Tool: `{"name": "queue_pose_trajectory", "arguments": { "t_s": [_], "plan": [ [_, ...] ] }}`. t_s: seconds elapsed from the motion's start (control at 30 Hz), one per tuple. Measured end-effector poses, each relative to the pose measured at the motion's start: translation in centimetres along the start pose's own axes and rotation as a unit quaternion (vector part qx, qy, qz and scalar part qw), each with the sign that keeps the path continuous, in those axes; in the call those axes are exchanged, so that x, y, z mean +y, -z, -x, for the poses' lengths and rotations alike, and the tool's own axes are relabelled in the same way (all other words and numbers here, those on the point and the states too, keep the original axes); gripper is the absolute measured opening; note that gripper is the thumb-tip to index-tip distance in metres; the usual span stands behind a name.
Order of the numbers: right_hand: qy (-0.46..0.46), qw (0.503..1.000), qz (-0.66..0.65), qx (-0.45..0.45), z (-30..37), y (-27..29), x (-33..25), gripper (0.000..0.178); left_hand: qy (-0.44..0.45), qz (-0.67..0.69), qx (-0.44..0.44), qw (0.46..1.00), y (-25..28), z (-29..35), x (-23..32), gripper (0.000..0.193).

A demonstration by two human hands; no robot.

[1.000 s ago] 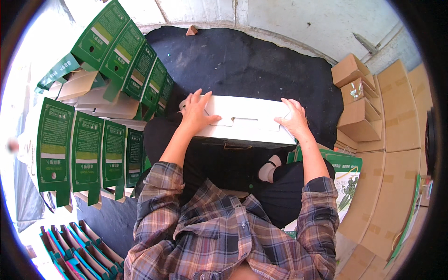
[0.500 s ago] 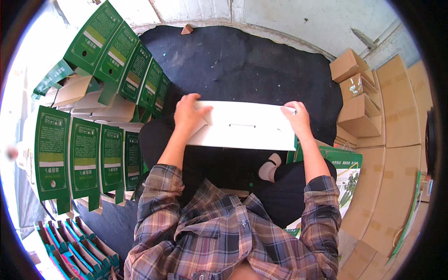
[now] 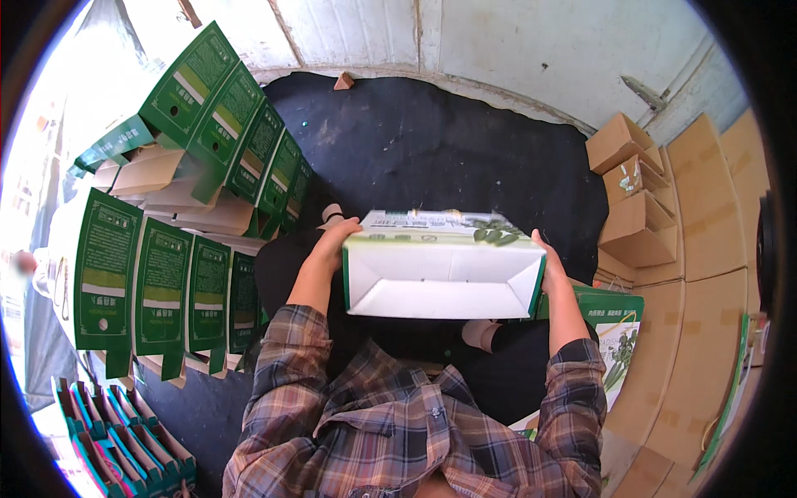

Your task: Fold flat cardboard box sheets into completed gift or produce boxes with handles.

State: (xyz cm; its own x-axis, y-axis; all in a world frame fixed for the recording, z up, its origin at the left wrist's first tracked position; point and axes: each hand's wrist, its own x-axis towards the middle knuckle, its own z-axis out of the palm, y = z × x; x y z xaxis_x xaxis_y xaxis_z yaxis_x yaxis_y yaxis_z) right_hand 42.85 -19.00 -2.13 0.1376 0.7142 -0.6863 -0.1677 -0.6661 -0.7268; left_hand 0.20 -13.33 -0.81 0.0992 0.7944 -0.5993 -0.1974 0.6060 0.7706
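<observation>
1. a seated person in a plaid shirt point(image 3: 415, 415) holds a white-and-green carton point(image 3: 440, 299) level above the lap, in the middle of the scene.
2. the left hand point(image 3: 337, 239) is clasped on the carton's left end, its fingers laid along the far upper edge.
3. the right hand point(image 3: 553, 261) presses against the right end, thumb side up; some of its fingers are hidden, and their exact grip cannot be told.
4. the carton's near face shows plain white panels with creases running to the corners, while the upper face bears leafy green print.
5. at left, green cartons point(image 3: 106, 274) stand in two rows, one farther off than the other, brown flaps jutting out; nearer, at the lower left, sit narrow brown and teal boxes point(image 3: 137, 444).
6. a black sheet point(image 3: 448, 141) covers the far floor, a reddish block point(image 3: 343, 80) at its edge below a pale wall point(image 3: 515, 50).
7. to the right, a printed green-and-white panel point(image 3: 618, 336) lies beside the knee, with brown cardboard boxes point(image 3: 638, 228) stacked farther off.
</observation>
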Motion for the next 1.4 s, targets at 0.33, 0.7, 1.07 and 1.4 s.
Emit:
{"name": "queue_pose_trajectory", "arguments": {
  "t_s": [0.33, 0.7, 1.07, 1.4],
  "plan": [
    [0.165, 0.983, -0.049, 0.061, 0.7, 0.1, -1.5, 0.045, -0.045, 0.040, 0.014, 0.998, 0.9, -0.5, -0.3, 0.045],
    [0.107, 0.993, 0.040, -0.019, -1.7, 0.8, 3.5, 0.033, 0.020, -0.019, 0.087, 0.996, 1.5, -2.1, -2.8, 0.042],
    [0.053, 0.996, 0.074, 0.023, 1.3, -0.8, -0.6, 0.047, -0.266, -0.193, 0.172, 0.929, 0.3, -1.1, -1.0, 0.055],
    [0.172, 0.949, 0.255, 0.064, 4.5, -1.8, -2.2, 0.047, -0.339, -0.457, 0.108, 0.815, -0.9, 1.1, 0.8, 0.071]
  ]
}}
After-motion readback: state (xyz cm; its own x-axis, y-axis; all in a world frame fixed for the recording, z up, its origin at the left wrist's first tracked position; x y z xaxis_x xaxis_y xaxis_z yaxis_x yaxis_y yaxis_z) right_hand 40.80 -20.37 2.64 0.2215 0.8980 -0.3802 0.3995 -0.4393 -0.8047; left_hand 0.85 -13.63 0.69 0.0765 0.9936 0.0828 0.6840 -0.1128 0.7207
